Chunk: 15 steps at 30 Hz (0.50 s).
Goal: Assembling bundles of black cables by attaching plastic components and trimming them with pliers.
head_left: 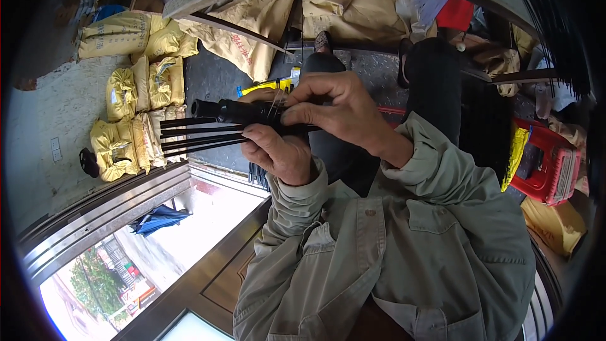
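Note:
My left hand (278,155) is closed around several thin black rods (201,136), its thumb lying along them; they fan out to the left, like the ribs of an umbrella frame. Above them lies a black tubular piece (221,111) with a flared, hollow left end, held together with the rods. My right hand (338,108) is closed in a pinch at the right end of this piece. Thin pale strands (275,108) cross the black piece beside my right fingertips. What exactly the right fingers grip is hidden. The work is held above my lap.
Yellow and tan sacks (123,139) are stacked along the left wall. A yellow packet (268,86) lies beyond my hands. On the right are a red plastic item (548,167) and hanging black strands (549,31). A blue umbrella (159,220) is outside the doorway.

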Each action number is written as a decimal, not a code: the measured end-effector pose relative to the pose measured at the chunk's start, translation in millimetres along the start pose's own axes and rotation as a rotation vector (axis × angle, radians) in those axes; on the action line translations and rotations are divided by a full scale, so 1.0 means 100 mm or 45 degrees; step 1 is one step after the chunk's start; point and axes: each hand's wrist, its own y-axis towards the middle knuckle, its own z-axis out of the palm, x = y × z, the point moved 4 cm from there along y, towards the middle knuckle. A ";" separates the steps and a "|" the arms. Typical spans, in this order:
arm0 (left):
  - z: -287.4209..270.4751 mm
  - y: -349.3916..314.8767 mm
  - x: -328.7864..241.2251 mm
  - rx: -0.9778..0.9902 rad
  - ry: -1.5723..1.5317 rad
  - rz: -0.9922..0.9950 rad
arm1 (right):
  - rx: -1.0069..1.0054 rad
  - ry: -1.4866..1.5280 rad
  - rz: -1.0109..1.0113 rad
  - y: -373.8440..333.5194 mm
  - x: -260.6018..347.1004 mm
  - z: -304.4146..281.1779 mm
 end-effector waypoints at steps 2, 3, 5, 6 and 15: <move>0.03 0.00 0.00 -0.009 -0.073 -0.060 | -0.050 -0.164 -0.016 -0.03 0.03 0.02; 0.04 -0.01 0.01 -0.012 -0.072 -0.059 | -0.074 -0.245 -0.024 -0.05 0.04 0.04; 0.03 -0.03 0.02 -0.070 0.117 -0.061 | -0.092 -0.246 -0.082 -0.08 0.01 0.04; 0.02 -0.03 0.02 -0.100 0.212 -0.061 | -0.114 -0.248 -0.143 -0.11 -0.01 0.04; 0.06 0.02 0.04 0.209 0.112 0.181 | -0.027 0.191 0.106 -0.08 -0.21 -0.01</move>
